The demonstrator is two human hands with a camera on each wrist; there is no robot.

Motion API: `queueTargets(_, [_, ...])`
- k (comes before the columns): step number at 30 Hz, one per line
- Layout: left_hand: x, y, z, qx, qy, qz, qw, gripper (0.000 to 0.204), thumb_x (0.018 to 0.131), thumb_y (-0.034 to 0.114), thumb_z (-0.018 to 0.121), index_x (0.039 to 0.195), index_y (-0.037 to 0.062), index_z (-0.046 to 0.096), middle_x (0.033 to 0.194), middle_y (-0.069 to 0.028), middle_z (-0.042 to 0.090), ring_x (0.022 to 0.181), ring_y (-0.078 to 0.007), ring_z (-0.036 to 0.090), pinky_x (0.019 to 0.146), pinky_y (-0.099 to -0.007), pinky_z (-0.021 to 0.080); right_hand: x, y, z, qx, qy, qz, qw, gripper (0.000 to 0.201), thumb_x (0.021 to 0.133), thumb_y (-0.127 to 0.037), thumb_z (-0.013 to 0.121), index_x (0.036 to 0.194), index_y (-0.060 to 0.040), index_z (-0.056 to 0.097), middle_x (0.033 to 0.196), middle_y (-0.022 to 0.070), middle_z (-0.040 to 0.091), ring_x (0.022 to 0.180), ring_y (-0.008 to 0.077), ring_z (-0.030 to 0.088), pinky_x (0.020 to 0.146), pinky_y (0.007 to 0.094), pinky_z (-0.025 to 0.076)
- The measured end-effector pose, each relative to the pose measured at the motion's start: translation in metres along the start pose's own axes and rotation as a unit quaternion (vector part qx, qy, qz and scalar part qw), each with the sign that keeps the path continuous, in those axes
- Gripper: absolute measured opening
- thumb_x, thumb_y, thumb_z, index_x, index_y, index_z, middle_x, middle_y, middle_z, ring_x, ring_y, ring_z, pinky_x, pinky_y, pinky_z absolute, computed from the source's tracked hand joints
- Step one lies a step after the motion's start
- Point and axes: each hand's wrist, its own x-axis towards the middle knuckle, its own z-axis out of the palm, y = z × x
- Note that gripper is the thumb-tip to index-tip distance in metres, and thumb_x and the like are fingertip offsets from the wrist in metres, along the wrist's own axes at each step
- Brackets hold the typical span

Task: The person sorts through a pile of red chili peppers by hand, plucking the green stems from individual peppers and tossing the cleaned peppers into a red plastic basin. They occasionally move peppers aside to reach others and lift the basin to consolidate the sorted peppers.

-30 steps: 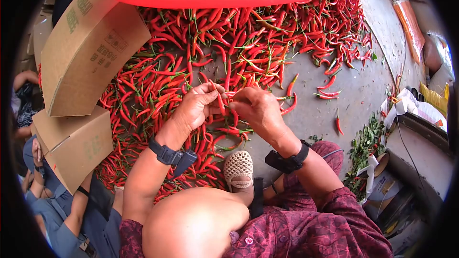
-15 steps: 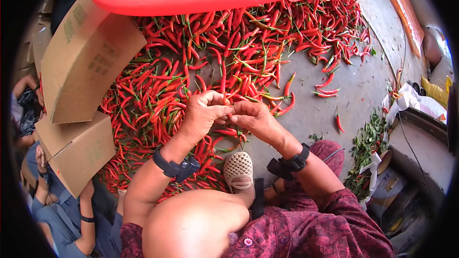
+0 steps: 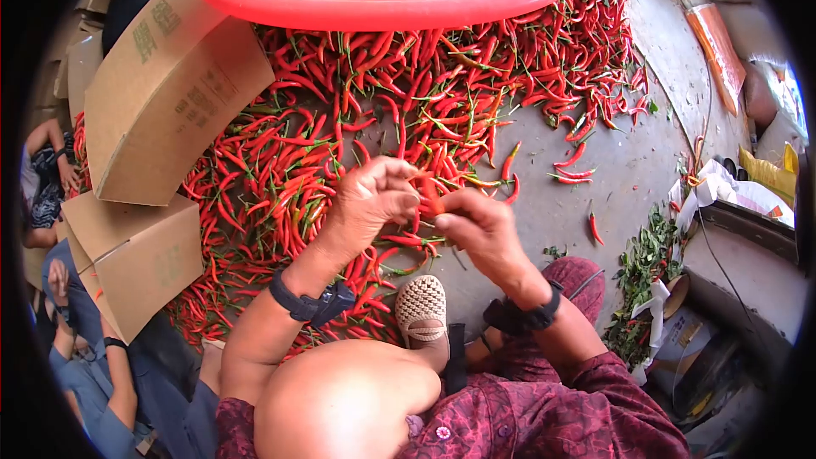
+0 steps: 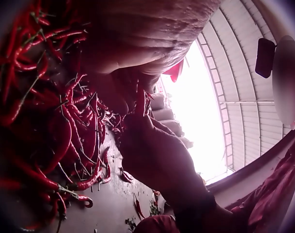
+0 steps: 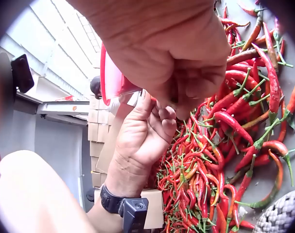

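Some gap has opened between right grip, pinching a chili, and left grip, hold unclear.

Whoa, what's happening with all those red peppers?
Somebody's right hand pinches one red chili, and their left hand is close beside it; whether that hand holds anything is hard to tell. Lots of loose chilies lie on the grey floor, and more fill a pink tub beyond the hands.

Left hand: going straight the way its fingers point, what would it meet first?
Likely the red chili pinched by the right hand, then that hand; depth is unclear, so the left hand may already touch the chili.
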Motion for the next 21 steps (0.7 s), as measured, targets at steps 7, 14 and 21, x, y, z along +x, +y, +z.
queueTargets(7, [0.040, -0.015, -0.041, 0.175, 0.140, 0.057, 0.973, 0.033, 0.090, 0.019, 0.063, 0.115, -0.0011, 0.057, 0.097, -0.0105, 0.066, 0.082, -0.0165, 0.065, 0.073, -0.0271, 0.053, 0.081, -0.151, -0.049, -0.108, 0.234, -0.330, 0.908, 0.014, 0.087, -0.012, 0.065, 0.085, 0.0017, 0.069, 0.057, 0.0004, 0.059, 0.053, 0.0048, 0.054, 0.049, 0.0213, 0.042])
queueTargets(14, [0.060, -0.054, 0.002, 0.629, 0.041, 0.150, 0.762, 0.097, 0.054, 0.025, 0.087, 0.136, 0.0076, 0.038, 0.128, -0.0181, 0.046, 0.118, -0.0412, 0.045, 0.095, -0.0500, 0.042, 0.082, -0.008, -0.100, -0.203, 0.190, -0.057, 0.959, 0.025, 0.084, -0.020, 0.071, 0.092, 0.0029, 0.066, 0.086, 0.0120, 0.069, 0.077, 0.0140, 0.065, 0.062, 0.0272, 0.052])
queueTargets(21, [0.073, -0.067, -0.043, 0.396, 0.099, 0.056, 0.911, 0.064, 0.065, -0.006, 0.070, 0.122, 0.0050, 0.044, 0.106, -0.0109, 0.059, 0.093, -0.0204, 0.062, 0.080, -0.0315, 0.052, 0.118, 0.086, -0.107, -0.053, 0.205, 0.144, 0.967, 0.047, 0.089, -0.034, 0.063, 0.111, 0.0070, 0.057, 0.096, 0.0155, 0.065, 0.085, 0.0213, 0.066, 0.070, 0.0339, 0.056])
